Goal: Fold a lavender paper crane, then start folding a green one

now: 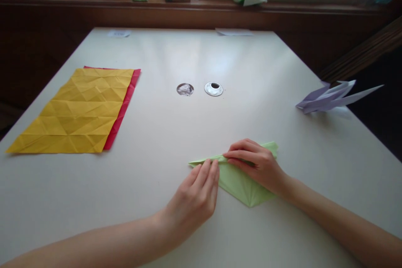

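Low in the middle of the frame, your left hand (pixel 194 194) rests with its fingers held straight and close together, tips pressing down on the long edge of the green paper (pixel 241 182). It grips nothing; it just pushes flat. Just to the right, your right hand (pixel 256 165) lies on top of the same paper, fingers stretched out and pointing left, pressing along the fold. The green paper sits folded on the white table (pixel 163 134), a little right of the middle, with a point toward you.

Farther up, two small round holes (pixel 200 89) sit mid-frame. At the left lies a creased yellow sheet (pixel 78 111) on a red sheet (pixel 124 106). At the right edge rests a folded purple paper shape (pixel 333 97).
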A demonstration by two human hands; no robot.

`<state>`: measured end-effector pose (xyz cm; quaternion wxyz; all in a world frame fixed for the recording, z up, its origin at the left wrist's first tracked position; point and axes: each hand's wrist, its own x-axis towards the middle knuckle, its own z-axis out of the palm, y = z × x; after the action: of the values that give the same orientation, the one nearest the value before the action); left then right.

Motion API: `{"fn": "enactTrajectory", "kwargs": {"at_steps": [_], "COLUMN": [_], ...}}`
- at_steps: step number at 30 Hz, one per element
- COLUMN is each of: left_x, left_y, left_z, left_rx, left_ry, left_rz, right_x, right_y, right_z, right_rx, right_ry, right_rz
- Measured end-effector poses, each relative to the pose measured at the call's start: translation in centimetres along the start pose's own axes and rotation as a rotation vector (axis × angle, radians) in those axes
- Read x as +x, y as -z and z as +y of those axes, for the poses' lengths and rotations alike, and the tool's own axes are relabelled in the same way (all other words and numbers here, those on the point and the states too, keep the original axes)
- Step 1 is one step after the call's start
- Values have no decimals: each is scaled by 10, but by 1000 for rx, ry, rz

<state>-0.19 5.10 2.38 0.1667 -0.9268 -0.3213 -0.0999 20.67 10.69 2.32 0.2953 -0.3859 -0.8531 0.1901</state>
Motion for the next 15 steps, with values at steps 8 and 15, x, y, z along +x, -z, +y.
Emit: {"fn": "enactTrajectory", "kwargs": {"at_steps": [8, 15], "left_x": [2, 6], "left_y": [-3, -4], "left_z": [-11, -43], "left_rx": [-208, -582], "left_ry": [66, 259], "left_rz": [66, 23], "right_x": [0, 0], "right_y": [1, 1], "right_z": [0, 1], "right_rx": [-9, -3], "right_ry": [18, 12], "right_rz": [-8, -23]}}
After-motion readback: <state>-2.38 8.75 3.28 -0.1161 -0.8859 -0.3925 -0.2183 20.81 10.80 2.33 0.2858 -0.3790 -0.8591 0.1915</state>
